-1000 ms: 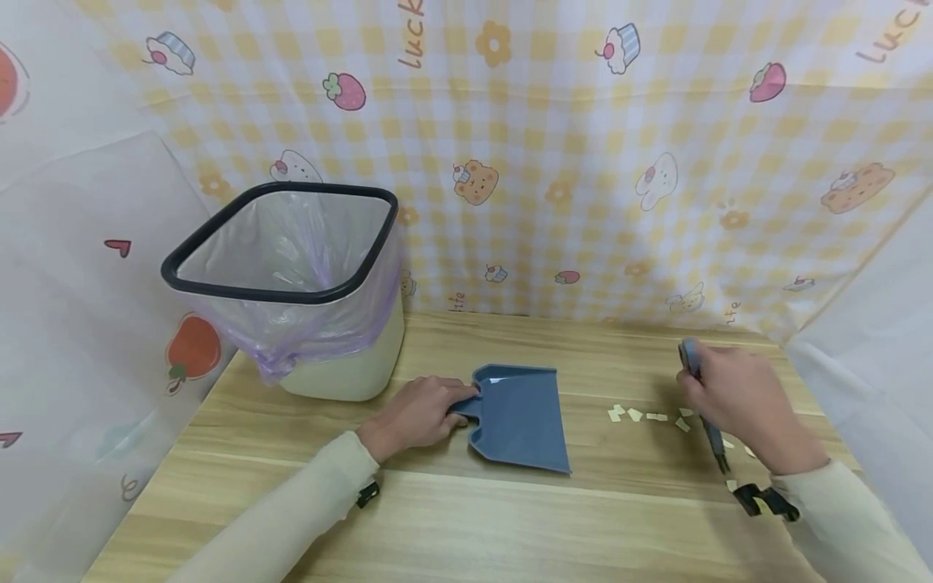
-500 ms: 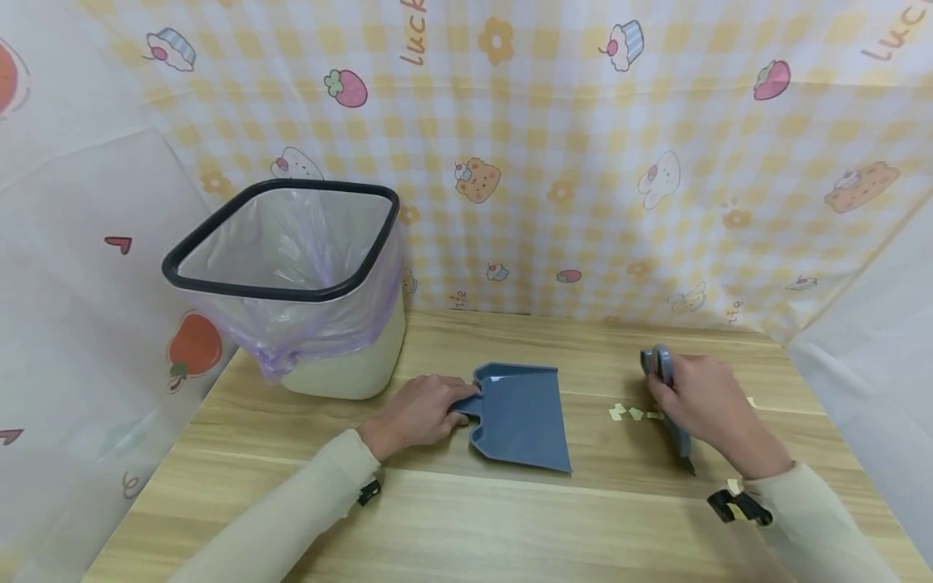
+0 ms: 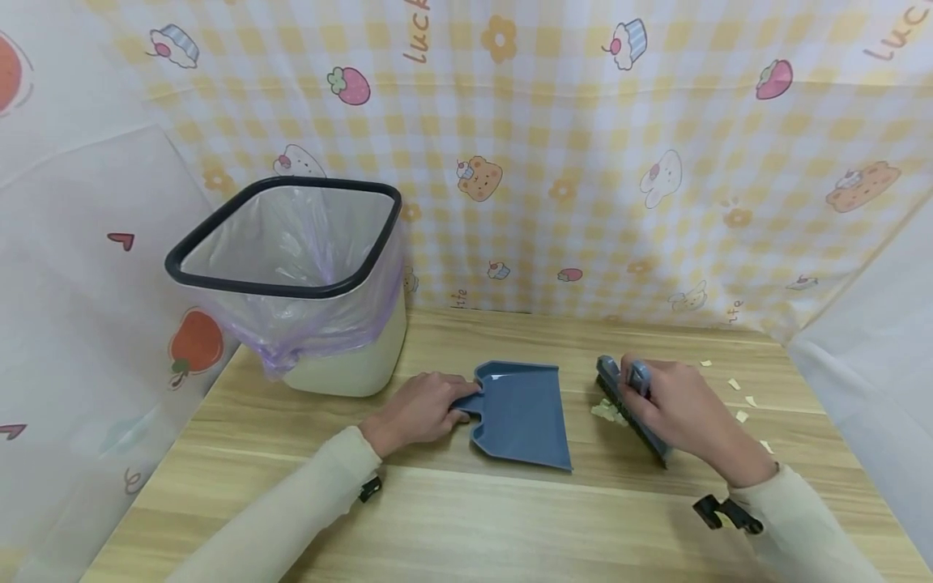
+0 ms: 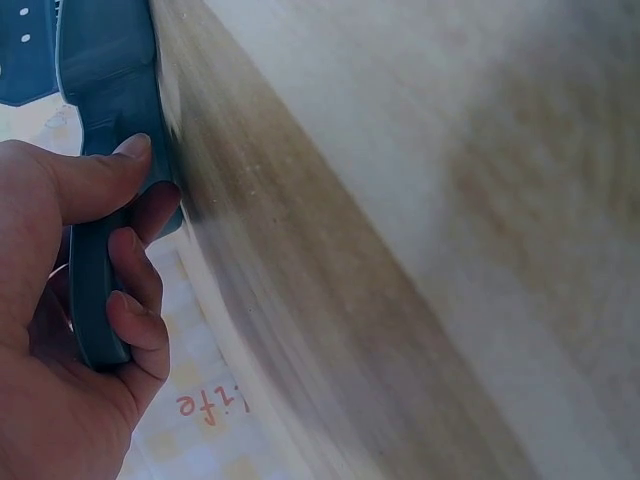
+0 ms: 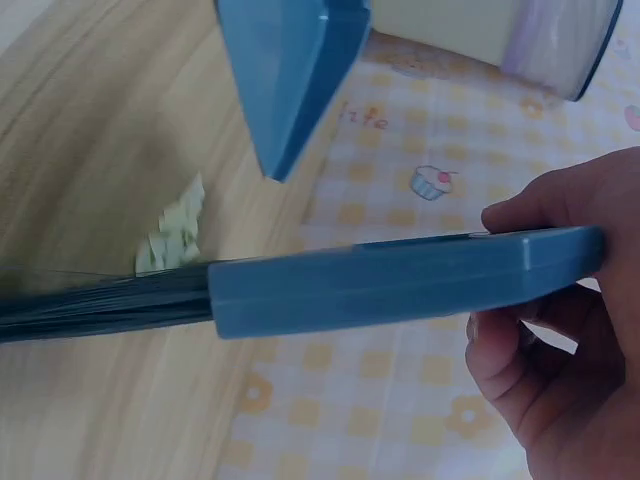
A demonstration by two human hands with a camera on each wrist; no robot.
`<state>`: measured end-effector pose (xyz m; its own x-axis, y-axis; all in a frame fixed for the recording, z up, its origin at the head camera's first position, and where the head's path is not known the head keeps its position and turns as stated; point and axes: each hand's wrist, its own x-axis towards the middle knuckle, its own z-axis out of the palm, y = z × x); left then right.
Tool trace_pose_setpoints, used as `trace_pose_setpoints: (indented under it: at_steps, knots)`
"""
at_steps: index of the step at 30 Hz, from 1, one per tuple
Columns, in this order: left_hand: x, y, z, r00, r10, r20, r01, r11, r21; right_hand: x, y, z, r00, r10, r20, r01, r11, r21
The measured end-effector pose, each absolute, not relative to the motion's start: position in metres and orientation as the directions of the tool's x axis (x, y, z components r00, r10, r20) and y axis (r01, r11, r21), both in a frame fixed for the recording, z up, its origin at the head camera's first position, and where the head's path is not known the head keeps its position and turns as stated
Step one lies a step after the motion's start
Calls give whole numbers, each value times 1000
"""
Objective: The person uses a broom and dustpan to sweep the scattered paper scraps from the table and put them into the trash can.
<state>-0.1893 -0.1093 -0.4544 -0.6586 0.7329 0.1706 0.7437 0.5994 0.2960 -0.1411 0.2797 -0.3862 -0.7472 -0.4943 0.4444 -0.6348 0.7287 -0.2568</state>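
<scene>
Checked cloth with cartoon bears hung behind a wooden table [image 3: 466, 518], where a lined bin [image 3: 291, 275] stood at the back left. The left hand [image 3: 415, 409] gripped the handle of the blue dustpan [image 3: 521, 413], flat on the wood, while the right hand [image 3: 681, 409] clasped a small brush [image 3: 630, 405], its bristles against a heap of paper scraps [image 3: 608, 411] just right of the pan's mouth. Sweeping seemed under way (some 5 scraps [image 3: 742, 416] lay well apart, far right); the next stroke probably needed the pan held still.
</scene>
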Motion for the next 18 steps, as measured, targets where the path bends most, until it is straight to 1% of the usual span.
trace_pose_setpoints:
  at_steps: [4,10,14,18]
  knots:
    - [-190,-109,-455,-657,735,170,745,598,295,-140,284,-381,-750,-480,456,-616,757,-217]
    - [-191,-109,-456,-650,739,178,752,592,289,-138,291,-380,-818,-424,389,-512,844,-158]
    - [-191,-109,-454,-649,740,177,752,590,293,-141,287,-388,-802,-440,404,-534,832,-154]
    - [-192,-108,-453,-652,739,167,748,592,299,-143,275,-396,-786,-455,417,-565,804,-188]
